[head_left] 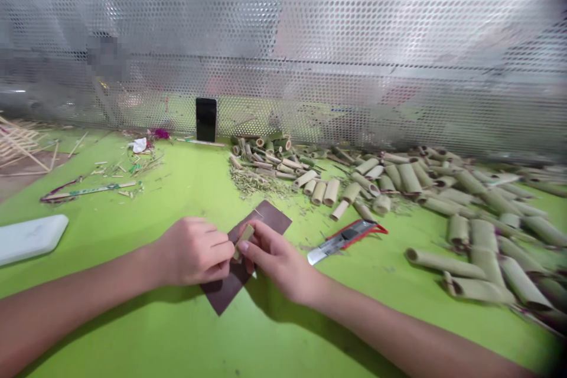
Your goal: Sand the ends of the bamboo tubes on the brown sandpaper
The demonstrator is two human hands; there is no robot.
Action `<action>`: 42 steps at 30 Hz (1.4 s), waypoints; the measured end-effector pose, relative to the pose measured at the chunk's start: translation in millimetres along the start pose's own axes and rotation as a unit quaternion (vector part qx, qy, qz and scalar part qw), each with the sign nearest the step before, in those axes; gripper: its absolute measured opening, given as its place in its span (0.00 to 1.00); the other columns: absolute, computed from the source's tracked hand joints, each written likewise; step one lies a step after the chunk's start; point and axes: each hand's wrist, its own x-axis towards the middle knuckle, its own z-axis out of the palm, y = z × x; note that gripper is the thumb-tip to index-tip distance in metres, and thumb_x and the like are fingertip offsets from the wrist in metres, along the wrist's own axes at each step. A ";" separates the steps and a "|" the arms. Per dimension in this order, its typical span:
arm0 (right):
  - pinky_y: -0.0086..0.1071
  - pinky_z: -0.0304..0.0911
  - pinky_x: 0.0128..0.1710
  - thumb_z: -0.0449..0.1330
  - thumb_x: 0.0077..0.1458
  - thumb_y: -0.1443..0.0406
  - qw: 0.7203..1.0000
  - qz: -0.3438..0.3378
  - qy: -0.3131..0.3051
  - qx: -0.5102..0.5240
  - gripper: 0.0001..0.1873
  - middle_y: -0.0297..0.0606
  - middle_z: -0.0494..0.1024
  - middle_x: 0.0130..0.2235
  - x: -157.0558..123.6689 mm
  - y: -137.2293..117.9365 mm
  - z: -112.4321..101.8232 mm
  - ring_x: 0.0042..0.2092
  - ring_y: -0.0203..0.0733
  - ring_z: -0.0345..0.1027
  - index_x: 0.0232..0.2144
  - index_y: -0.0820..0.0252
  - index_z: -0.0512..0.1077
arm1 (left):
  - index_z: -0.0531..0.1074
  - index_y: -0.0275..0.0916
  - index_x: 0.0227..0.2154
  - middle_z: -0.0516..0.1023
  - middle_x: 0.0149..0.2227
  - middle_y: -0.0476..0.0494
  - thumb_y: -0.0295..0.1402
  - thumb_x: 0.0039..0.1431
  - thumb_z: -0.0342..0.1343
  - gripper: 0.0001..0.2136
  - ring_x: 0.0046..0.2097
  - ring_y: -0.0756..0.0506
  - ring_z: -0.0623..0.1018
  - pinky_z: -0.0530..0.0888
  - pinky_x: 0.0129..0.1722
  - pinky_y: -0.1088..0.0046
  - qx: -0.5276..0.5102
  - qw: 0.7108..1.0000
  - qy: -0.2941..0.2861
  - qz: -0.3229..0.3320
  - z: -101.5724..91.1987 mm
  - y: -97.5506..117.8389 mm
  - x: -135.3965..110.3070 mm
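My right hand (pixel 274 257) pinches a short piece of pale bamboo (pixel 244 241) between thumb and fingers, against a sheet of dark brown sandpaper (pixel 268 220). My left hand (pixel 195 252) is curled closed on the sandpaper just beside the bamboo piece, its fingertips almost touching my right hand. The sheet lies tilted on the green tabletop (pixel 146 230), and my hands hide its middle. An orange-red utility knife (pixel 345 242) with a bare blade lies to the right of my right hand, not touching it.
Several cut bamboo tubes (pixel 410 178) lie heaped across the right of the table, with shavings and thin sticks at the back left. A black phone (pixel 206 119) stands against a perforated metal screen (pixel 283 23). A white board (pixel 29 239) lies at the left edge.
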 end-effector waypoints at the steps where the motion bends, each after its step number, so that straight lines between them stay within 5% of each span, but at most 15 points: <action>1: 0.34 0.60 0.32 0.59 0.60 0.40 1.000 0.000 -0.004 -0.004 0.27 0.32 0.70 0.29 -0.2 -0.6 0.1 0.30 0.38 0.63 0.37 0.59 0.67 | 0.67 0.39 0.24 0.69 0.21 0.52 0.27 0.63 0.48 0.11 0.23 0.50 0.65 0.60 0.24 0.70 -0.003 1.000 -0.002 0.001 0.4 -1.4 -0.6; 5: 0.36 0.62 0.35 0.58 0.63 0.42 1.000 -0.002 -0.021 -0.017 0.25 0.35 0.73 0.32 -2.9 -3.2 0.2 0.33 0.39 0.65 0.37 0.58 0.66 | 0.69 0.39 0.23 0.70 0.21 0.52 0.28 0.63 0.49 0.12 0.23 0.50 0.67 0.62 0.24 0.71 -0.021 0.998 -0.055 -0.026 3.4 -24.2 -8.3; 8: 0.36 0.62 0.36 0.58 0.63 0.43 1.000 -0.002 -0.030 0.006 0.25 0.36 0.74 0.34 -5.4 -2.5 -2.3 0.35 0.39 0.66 0.38 0.58 0.66 | 0.71 0.40 0.22 0.71 0.20 0.52 0.33 0.63 0.48 0.14 0.21 0.52 0.68 0.63 0.23 0.75 -0.011 0.961 -0.183 -0.208 -0.5 -64.4 -21.9; 13: 0.34 0.58 0.31 0.60 0.62 0.44 0.998 0.019 -0.024 0.053 0.23 0.36 0.73 0.34 -4.8 2.7 -8.3 0.34 0.39 0.67 0.41 0.57 0.67 | 0.70 0.38 0.19 0.71 0.18 0.44 0.40 0.64 0.45 0.21 0.19 0.46 0.68 0.65 0.22 0.70 0.094 0.907 -0.202 -0.357 -21.8 -130.2 -49.5; 17: 0.33 0.57 0.30 0.62 0.62 0.45 0.997 0.031 -0.022 0.067 0.22 0.34 0.74 0.32 -3.1 5.8 -10.4 0.33 0.39 0.67 0.43 0.56 0.66 | 0.71 0.36 0.21 0.72 0.20 0.38 0.41 0.65 0.44 0.21 0.23 0.40 0.72 0.70 0.28 0.62 0.159 0.875 -0.200 -0.412 -30.5 -146.7 -59.3; 22: 0.33 0.56 0.30 0.61 0.62 0.46 0.997 0.033 -0.024 0.072 0.22 0.33 0.73 0.31 -3.7 4.0 -10.9 0.32 0.38 0.66 0.44 0.57 0.66 | 0.76 0.35 0.44 0.80 0.38 0.33 0.34 0.63 0.49 0.14 0.33 0.38 0.78 0.74 0.33 0.58 0.138 0.901 -0.193 -0.364 -20.7 -120.7 -45.3; 25: 0.33 0.54 0.29 0.60 0.63 0.47 0.996 0.037 -0.024 0.072 0.22 0.32 0.73 0.30 -3.2 2.2 -9.3 0.31 0.38 0.65 0.45 0.57 0.66 | 0.78 0.43 0.42 0.81 0.38 0.44 0.41 0.65 0.55 0.11 0.37 0.43 0.80 0.76 0.37 0.66 0.050 0.941 -0.211 -0.260 -11.7 -79.7 -27.4; 28: 0.33 0.54 0.28 0.61 0.62 0.49 0.995 0.024 -0.021 0.096 0.23 0.29 0.70 0.28 -2.0 1.2 -5.8 0.29 0.37 0.65 0.49 0.56 0.63 | 0.76 0.38 0.41 0.79 0.33 0.45 0.49 0.70 0.50 0.19 0.32 0.47 0.77 0.74 0.34 0.69 -0.078 0.984 -0.139 -0.077 -5.8 -35.5 -10.8; 31: 0.33 0.54 0.28 0.62 0.62 0.49 0.995 0.010 -0.020 0.102 0.23 0.26 0.66 0.27 -1.6 0.7 -2.9 0.28 0.37 0.64 0.50 0.55 0.61 | 0.73 0.37 0.34 0.78 0.31 0.46 0.44 0.74 0.46 0.19 0.30 0.47 0.76 0.71 0.32 0.69 -0.069 0.994 -0.080 -0.033 -1.9 -10.0 -1.1; 42: 0.33 0.54 0.28 0.62 0.62 0.49 0.992 0.013 -0.032 0.121 0.21 0.26 0.67 0.27 -0.6 2.0 -4.3 0.27 0.36 0.64 0.48 0.54 0.62 | 0.70 0.38 0.32 0.74 0.26 0.49 0.31 0.73 0.45 0.13 0.27 0.49 0.72 0.67 0.29 0.70 -0.040 0.998 -0.050 -0.007 1.6 -7.0 -2.8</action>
